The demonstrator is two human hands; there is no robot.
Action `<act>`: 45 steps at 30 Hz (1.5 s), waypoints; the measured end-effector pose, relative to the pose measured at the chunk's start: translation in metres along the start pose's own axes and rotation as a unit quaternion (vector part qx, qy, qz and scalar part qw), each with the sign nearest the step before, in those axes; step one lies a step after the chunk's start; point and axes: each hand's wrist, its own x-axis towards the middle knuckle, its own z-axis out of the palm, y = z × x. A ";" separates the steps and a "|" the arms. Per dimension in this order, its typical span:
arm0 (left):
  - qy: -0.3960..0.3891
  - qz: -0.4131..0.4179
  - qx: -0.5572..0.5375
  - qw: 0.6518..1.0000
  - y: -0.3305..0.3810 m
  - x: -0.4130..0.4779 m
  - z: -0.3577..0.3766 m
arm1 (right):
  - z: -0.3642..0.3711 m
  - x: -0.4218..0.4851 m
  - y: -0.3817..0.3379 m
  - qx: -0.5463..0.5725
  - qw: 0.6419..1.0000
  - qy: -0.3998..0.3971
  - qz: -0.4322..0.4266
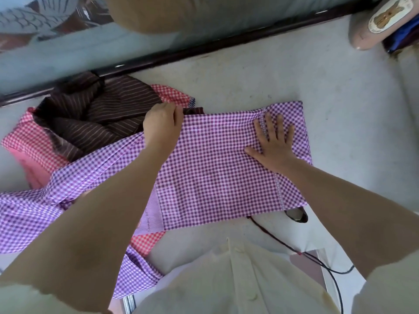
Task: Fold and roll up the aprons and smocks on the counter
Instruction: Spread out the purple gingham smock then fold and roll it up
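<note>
My left grip (162, 128) pinches the far edge of the purple check apron (204, 177); my right grip (274, 143) lies flat, fingers spread, pressing it onto the desk (249, 75).

Cream buttoned shirt (238, 279), rolled-up sleeves

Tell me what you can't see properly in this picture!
Head view:
- Pink cloth: mostly under the brown cloth and purple cloth.
- Purple cloth: its left end runs off the picture's edge.
- Left hand: fingertips hidden, curled at the cloth's far edge.
- Dark thing: half under the purple cloth; unclear what it is.
- Writing on the purple cloth: too small to read.
</note>
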 end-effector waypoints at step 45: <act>-0.180 0.128 0.218 0.951 0.032 -0.041 0.075 | 0.010 0.023 -0.020 -0.019 0.983 0.178 -0.046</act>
